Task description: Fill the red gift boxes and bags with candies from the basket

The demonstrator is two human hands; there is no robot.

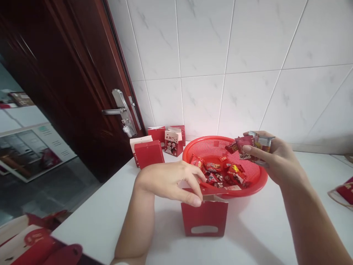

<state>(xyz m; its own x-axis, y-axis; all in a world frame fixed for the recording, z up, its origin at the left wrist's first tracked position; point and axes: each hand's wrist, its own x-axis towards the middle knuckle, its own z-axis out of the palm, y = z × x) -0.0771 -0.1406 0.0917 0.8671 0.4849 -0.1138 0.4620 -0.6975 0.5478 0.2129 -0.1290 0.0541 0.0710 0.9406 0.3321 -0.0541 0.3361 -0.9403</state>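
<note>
My left hand [176, 184] is closed on the top edge of a red paper gift box [205, 217], its thumb over the front panel. The box stands upright on the white table with its top opened and a pale cut-out low on the front. In the air above the right side of a red plastic basket [260, 184], my right hand [278, 158] grips several wrapped candies [248, 147] in red and silvery wrappers. More wrapped candies [220, 175] lie in the basket, just behind the box. What is inside the box is hidden.
Several red gift boxes [150, 154] stand at the table's back left, by the tiled wall [204, 103]. A dark wooden door [82, 73] with a metal handle [113, 111] is on the left. Red paper items [41, 239] sit at lower left; another red item [346, 191] at right.
</note>
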